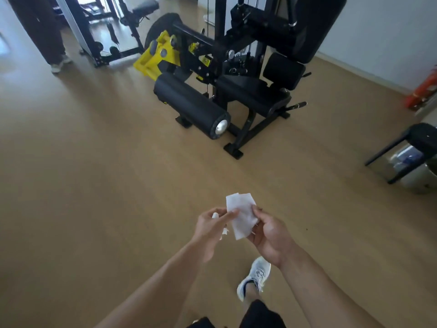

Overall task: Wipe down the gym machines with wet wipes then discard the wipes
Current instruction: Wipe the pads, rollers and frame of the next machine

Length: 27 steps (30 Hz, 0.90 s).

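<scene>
A white wet wipe, partly unfolded, hangs between my hands above the wooden floor. My right hand pinches its right edge with fingers curled. My left hand pinches its left edge and also holds a small crumpled white piece against the palm. Ahead stands a black gym machine with a thick black roller pad, a seat pad and yellow parts on its left side. Neither hand touches the machine.
A black stool stands at the right with a shiny metal bin under it. A red object lies by the right wall. Another person's legs stand at the far left beside more equipment. My white shoe is below my hands.
</scene>
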Available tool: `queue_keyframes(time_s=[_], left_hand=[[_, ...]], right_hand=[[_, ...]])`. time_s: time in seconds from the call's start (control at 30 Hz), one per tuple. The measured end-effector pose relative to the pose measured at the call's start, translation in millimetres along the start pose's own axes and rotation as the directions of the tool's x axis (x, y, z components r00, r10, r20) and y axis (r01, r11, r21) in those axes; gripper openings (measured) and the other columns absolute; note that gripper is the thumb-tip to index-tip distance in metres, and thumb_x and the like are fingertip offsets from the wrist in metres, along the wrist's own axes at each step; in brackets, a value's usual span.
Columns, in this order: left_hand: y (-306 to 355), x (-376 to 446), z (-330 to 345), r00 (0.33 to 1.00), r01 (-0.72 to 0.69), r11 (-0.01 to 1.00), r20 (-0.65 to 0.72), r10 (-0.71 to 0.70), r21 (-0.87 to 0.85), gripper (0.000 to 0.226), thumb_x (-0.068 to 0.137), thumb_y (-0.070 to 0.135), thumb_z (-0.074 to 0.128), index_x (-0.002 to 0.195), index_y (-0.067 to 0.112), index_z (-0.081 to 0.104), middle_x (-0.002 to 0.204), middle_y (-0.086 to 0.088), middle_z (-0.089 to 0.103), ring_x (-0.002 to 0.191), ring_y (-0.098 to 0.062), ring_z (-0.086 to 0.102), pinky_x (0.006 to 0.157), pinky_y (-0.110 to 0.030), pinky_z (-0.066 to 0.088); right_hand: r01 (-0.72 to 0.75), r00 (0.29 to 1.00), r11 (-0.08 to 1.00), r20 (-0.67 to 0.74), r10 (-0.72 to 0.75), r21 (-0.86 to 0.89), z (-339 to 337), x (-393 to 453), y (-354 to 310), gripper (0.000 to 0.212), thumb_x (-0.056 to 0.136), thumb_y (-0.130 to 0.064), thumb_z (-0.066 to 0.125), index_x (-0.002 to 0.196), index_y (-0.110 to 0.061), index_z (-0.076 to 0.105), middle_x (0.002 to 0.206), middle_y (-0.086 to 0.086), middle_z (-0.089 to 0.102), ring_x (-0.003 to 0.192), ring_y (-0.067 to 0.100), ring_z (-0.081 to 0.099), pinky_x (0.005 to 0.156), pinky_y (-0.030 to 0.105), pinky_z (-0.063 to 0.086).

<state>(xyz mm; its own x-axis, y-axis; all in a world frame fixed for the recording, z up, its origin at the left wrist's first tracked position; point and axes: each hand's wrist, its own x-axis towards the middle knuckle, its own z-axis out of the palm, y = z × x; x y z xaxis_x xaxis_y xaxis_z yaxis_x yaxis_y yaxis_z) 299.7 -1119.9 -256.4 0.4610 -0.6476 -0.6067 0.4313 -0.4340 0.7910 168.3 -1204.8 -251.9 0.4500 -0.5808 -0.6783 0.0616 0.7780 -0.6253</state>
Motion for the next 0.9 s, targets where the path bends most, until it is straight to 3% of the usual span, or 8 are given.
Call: queue_keyframes(time_s=[0.13,0.37,0.5,0.67,0.77,0.9], left_hand=[[43,68,37,0.999,-0.017,1.0,-0.041,0.016,-0.021,0.022,0.078,0.037,0.085,0.08,0.019,0.073,0.067,0.005,0.063,0.056,-0.011,0.056,0.049,-0.02,0.038],[136,164,125,1.0,-0.028,0.997,-0.003,0.028,-0.074,0.033,0.087,0.044,0.075,0.077,0.018,0.058,0.076,-0.002,0.068,0.065,-0.015,0.059,0.061,-0.026,0.042],[176,214,161,0.999,0.035,0.992,0.035,-0.031,-0.125,0.027,0.094,0.038,0.067,0.08,0.017,0.055,0.07,0.001,0.062,0.057,-0.012,0.053,0.062,-0.027,0.037],[233,295,193,1.0,0.013,0.981,0.017,-0.01,-0.192,0.035,0.085,0.013,0.076,0.071,0.02,0.046,0.069,-0.002,0.059,0.05,-0.011,0.051,0.051,-0.024,0.036],[271,353,212,1.0,-0.012,0.984,-0.011,0.011,-0.176,0.031,0.084,0.013,0.079,0.08,0.02,0.049,0.068,0.0,0.057,0.048,-0.01,0.049,0.047,-0.022,0.033],[325,439,246,0.999,-0.037,0.993,-0.038,0.033,-0.109,0.023,0.085,0.021,0.077,0.093,0.013,0.058,0.07,0.003,0.061,0.053,-0.01,0.054,0.054,-0.024,0.039]], right_hand=[[0.035,0.999,0.999,-0.027,-0.036,-0.004,-7,66,-66,0.035,0.106,-0.022,0.05,0.13,0.0,0.062,0.105,0.013,0.074,0.092,0.025,0.071,0.078,0.038,0.056],[0.102,0.995,0.984,0.02,-0.1,-0.148,-19,167,-216,0.033,0.109,-0.028,0.044,0.126,-0.007,0.063,0.119,0.017,0.072,0.096,0.025,0.072,0.071,0.034,0.059],[0.118,0.993,0.974,0.037,-0.113,-0.192,-15,216,-275,0.029,0.108,-0.03,0.047,0.123,-0.013,0.065,0.116,0.014,0.074,0.096,0.025,0.073,0.066,0.033,0.058],[0.136,0.99,0.965,0.002,-0.139,-0.224,-8,289,-345,0.026,0.107,-0.027,0.049,0.122,-0.011,0.063,0.113,0.015,0.074,0.1,0.031,0.072,0.089,0.047,0.059],[0.163,0.981,0.951,-0.058,-0.185,-0.264,-5,341,-394,0.024,0.107,-0.028,0.05,0.118,-0.015,0.066,0.112,0.011,0.074,0.101,0.028,0.071,0.091,0.046,0.058],[0.205,0.945,0.949,-0.204,-0.255,-0.24,1,411,-469,0.025,0.106,-0.031,0.052,0.115,-0.013,0.067,0.112,0.011,0.075,0.104,0.029,0.072,0.094,0.047,0.058]])
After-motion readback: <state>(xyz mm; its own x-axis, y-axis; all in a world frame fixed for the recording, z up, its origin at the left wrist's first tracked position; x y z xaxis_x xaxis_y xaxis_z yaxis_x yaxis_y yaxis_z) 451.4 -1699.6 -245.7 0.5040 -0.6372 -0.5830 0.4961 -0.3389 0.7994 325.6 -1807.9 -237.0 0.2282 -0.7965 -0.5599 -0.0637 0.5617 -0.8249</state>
